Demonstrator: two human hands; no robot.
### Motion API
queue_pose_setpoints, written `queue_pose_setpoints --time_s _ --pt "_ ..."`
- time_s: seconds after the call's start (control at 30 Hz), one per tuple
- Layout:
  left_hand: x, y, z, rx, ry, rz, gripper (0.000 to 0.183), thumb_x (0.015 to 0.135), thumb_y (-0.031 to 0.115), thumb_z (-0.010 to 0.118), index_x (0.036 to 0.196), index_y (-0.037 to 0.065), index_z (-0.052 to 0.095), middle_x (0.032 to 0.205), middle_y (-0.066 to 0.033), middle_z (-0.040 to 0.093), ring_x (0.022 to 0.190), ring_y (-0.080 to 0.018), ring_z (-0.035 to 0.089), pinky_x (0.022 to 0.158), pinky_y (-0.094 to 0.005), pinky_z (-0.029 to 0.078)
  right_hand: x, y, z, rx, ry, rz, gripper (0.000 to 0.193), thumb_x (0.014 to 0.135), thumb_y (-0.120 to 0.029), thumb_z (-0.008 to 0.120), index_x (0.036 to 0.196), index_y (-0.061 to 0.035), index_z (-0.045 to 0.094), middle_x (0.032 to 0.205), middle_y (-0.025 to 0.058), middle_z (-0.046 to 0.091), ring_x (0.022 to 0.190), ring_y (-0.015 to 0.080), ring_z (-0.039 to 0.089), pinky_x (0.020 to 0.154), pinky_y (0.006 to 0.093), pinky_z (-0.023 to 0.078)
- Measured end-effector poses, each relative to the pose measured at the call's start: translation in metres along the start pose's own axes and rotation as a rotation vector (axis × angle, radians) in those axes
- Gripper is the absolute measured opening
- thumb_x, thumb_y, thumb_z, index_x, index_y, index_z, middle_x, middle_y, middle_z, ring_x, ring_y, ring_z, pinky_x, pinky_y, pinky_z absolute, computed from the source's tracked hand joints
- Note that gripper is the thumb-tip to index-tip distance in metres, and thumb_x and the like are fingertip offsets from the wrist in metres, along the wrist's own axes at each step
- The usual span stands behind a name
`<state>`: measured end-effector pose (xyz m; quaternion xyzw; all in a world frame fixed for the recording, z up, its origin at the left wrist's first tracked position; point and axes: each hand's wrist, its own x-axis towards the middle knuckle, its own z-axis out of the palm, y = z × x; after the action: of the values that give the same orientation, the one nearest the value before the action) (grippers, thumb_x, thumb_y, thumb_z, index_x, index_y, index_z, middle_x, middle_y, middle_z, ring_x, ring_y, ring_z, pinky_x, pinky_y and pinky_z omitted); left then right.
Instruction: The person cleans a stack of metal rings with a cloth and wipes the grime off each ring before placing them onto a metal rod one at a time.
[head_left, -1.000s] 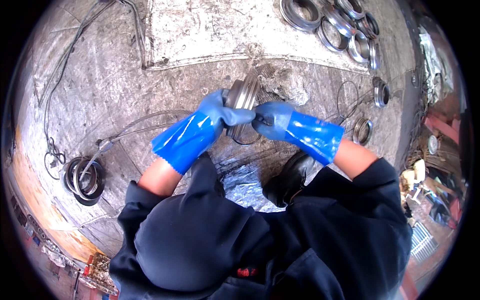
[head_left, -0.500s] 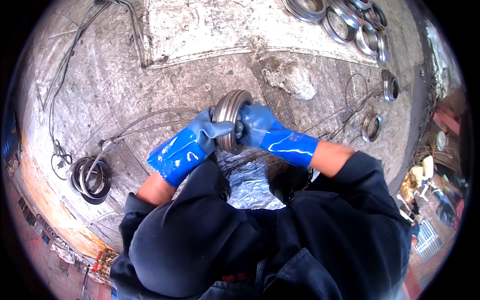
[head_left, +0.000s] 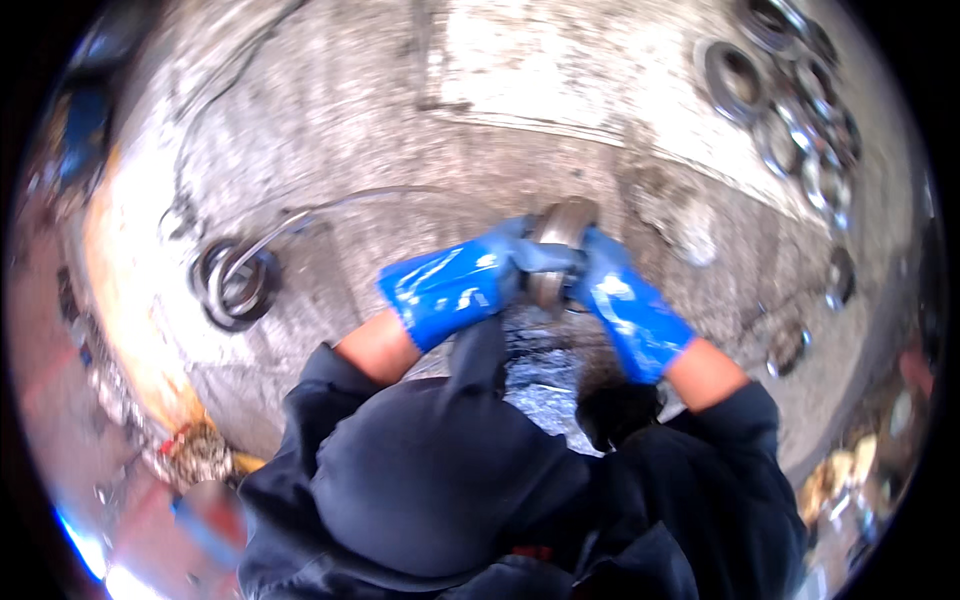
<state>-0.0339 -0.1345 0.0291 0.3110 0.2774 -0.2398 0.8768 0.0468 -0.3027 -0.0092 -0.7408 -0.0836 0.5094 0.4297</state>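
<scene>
A thick grooved steel ring stands on edge between my hands, over the grey work surface. My left hand, in a blue rubber glove, grips it from the left, with fingers across its front. On the other side, my right hand, gloved the same way, is closed on its right edge; the fingertips there are partly hidden. Motion smears the picture, so fine detail on the ring is lost. A steel wire rope runs from behind my left hand to a few metal rings at the left.
Several steel rings lie in a group at the far right, partly on a pale sheet. Two more rings, one of them a nearer ring, lie at the right. A dirty white rag lies beyond my right hand.
The whole view has turned and shifted, so my hands and the ring appear farther right. Both hands keep hold of the steel ring.
</scene>
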Motion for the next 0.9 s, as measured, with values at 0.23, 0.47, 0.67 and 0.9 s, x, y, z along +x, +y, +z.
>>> queue_pose_setpoints --time_s 0.23,0.47,0.67,0.9 --pt "-0.037 0.052 -0.012 0.478 0.321 0.042 0.055 0.072 0.025 0.090 0.114 -0.003 0.068 0.100 -0.0099 0.071 0.087 -0.0179 0.067 0.079 -0.0317 0.054 -0.024 -0.032 -0.066 -0.900 0.048 -0.799 0.011 0.082 -0.018 0.072 0.084 -0.0084 0.067 0.079 0.0125 0.067 0.074 0.0337 0.068 0.066 0.0463 0.055" --pt "-0.136 0.066 -0.083 0.233 0.791 0.180 0.069 0.083 0.019 0.083 0.137 -0.007 0.049 0.121 -0.0170 0.067 0.110 -0.0261 0.067 0.097 -0.0368 0.055 -0.009 -0.059 -0.077 -1.187 0.096 -0.926 0.024 0.078 -0.011 0.074 0.099 -0.0129 0.064 0.079 0.0105 0.063 0.070 0.0337 0.064 0.064 0.0479 0.052" --pt "-0.266 0.028 -0.255 -0.103 0.662 0.545 0.039 0.102 0.017 0.052 0.137 -0.001 0.052 0.125 -0.0175 0.064 0.108 -0.0297 0.067 0.100 -0.0412 0.057 0.007 -0.044 -0.058 -1.193 0.014 -0.969 0.019 0.079 -0.016 0.071 0.095 -0.0151 0.061 0.075 0.0093 0.061 0.065 0.0311 0.065 0.057 0.0465 0.052" --pt "-0.258 0.029 -0.253 1.710 1.474 0.061 0.068 0.086 0.037 0.073 0.143 0.006 0.053 0.128 -0.0165 0.067 0.114 -0.0309 0.066 0.098 -0.0417 0.053 0.027 -0.015 -0.106 -1.157 -0.029 -0.842 0.016 0.076 -0.016 0.069 0.091 -0.0134 0.064 0.077 0.0095 0.062 0.067 0.0359 0.063 0.057 0.0486 0.051"
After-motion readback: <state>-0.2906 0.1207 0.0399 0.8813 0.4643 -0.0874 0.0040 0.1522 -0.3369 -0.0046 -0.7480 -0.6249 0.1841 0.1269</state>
